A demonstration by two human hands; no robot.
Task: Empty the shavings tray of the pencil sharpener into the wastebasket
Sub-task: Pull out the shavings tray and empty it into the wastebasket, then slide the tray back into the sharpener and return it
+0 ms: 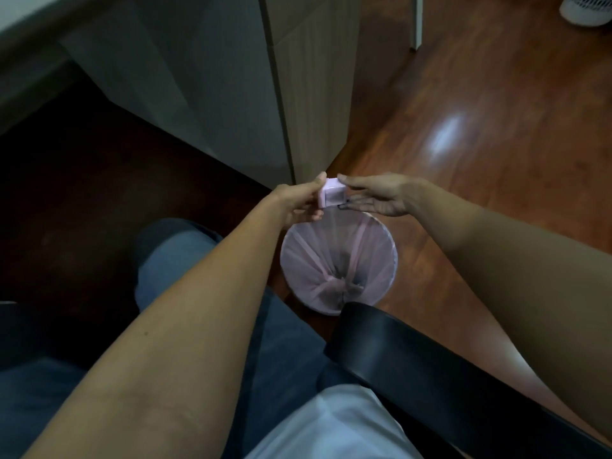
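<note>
A small lilac pencil sharpener [332, 193] hangs in the air just above the far rim of the wastebasket [390, 256]. My left hand [298, 203] grips the sharpener's left side between thumb and fingers. My right hand [381, 197] reaches in from the right with its fingers stretched flat, thumb tip on the top corner and fingertips at the lower right edge, where a dark part shows. The round wastebasket stands on the floor below, lined with a pale pink bag; some dark bits lie at its bottom. Whether the tray is pulled out is unclear.
A tall grey cabinet [231, 94] stands right behind the hands, its corner close to the sharpener. Reddish wooden floor [480, 111] spreads to the right. A black chair armrest [430, 369] crosses in front of the basket. My legs fill the lower left. A white fan base [586, 8] sits far right.
</note>
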